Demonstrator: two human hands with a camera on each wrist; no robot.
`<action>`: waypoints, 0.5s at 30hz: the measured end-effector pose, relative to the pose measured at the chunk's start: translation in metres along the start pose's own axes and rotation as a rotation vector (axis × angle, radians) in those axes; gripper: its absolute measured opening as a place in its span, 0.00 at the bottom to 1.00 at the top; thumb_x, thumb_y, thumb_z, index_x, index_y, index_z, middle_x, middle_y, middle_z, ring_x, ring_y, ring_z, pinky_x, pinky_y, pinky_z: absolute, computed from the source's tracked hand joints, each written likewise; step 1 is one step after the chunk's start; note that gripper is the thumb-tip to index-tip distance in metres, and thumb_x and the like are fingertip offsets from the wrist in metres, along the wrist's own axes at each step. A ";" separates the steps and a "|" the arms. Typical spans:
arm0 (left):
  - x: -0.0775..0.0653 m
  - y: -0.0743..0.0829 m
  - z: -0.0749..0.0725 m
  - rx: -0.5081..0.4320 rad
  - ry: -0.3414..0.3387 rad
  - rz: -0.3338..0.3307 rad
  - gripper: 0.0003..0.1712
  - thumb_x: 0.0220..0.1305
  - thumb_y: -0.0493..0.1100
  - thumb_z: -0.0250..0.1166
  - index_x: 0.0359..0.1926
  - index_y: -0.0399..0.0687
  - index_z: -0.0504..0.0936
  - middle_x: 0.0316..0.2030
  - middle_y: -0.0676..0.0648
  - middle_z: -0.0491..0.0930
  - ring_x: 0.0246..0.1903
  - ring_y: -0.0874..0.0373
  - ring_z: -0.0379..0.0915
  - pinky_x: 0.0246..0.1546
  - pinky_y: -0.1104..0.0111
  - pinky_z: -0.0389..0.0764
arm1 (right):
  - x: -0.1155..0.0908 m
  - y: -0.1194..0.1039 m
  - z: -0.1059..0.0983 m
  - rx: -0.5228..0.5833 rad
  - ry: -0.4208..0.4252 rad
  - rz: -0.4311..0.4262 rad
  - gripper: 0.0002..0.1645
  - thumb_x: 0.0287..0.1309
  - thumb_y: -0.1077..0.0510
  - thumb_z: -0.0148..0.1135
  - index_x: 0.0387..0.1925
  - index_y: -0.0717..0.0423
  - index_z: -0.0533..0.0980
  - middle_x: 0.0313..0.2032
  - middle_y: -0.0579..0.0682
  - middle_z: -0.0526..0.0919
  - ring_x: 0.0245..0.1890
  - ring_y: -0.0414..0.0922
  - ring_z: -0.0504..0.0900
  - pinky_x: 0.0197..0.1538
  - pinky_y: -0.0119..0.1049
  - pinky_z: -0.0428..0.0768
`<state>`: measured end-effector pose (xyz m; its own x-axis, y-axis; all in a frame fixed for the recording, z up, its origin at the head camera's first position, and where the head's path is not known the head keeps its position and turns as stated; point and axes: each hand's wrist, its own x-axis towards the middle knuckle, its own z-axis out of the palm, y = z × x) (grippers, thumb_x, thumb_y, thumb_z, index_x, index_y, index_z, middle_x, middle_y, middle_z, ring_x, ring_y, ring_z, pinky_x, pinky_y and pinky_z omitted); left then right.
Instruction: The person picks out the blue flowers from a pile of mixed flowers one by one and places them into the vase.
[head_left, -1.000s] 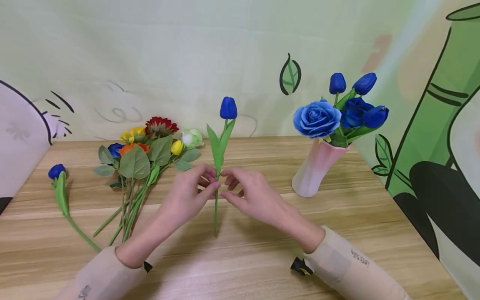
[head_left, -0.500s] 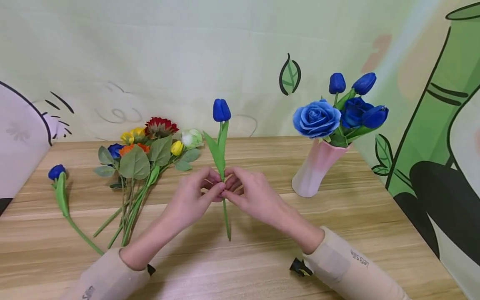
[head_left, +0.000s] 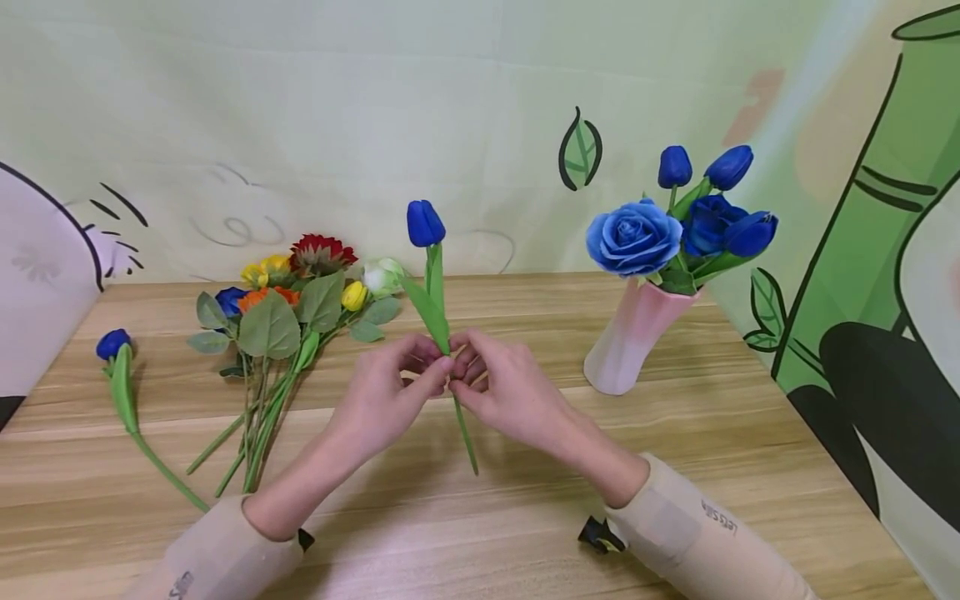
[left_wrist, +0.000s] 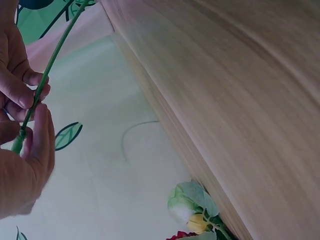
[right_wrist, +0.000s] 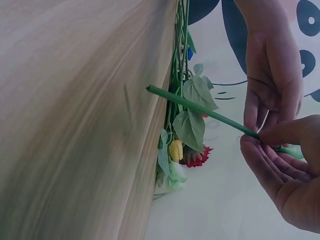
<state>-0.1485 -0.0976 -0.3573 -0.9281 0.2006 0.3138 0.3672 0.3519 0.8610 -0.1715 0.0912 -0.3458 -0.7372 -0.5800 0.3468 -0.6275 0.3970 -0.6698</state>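
Note:
A blue tulip with green leaves is held above the middle of the table, its bloom leaning left and its stem end slanting down to the right. My left hand pinches the stem just below the leaves. Close against it, my right hand pinches the same stem between thumb and fingers. In the right wrist view the green stem passes between the fingertips of both hands. The left wrist view shows the stem too, while the bloom is out of that view.
A pink and white vase with a blue rose and several other blue flowers stands at the right. Several mixed flowers lie in a bunch at the left. Farther left lies another blue tulip. A printed cloth hangs behind the table.
The tulip has tilted: its bloom moved left and its stem end swung right. My right hand, apart from the stem at first, has closed in on it beside the left.

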 end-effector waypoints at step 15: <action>0.002 -0.001 0.000 -0.044 0.113 0.081 0.05 0.69 0.35 0.69 0.41 0.36 0.84 0.32 0.45 0.85 0.30 0.55 0.83 0.32 0.68 0.86 | -0.001 -0.002 -0.001 -0.006 -0.002 -0.020 0.13 0.63 0.68 0.68 0.49 0.62 0.79 0.33 0.48 0.85 0.34 0.38 0.84 0.37 0.27 0.83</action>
<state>-0.1502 -0.0979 -0.3574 -0.8977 0.1217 0.4235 0.4400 0.2981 0.8471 -0.1698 0.0924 -0.3445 -0.7239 -0.5891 0.3590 -0.6438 0.3898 -0.6585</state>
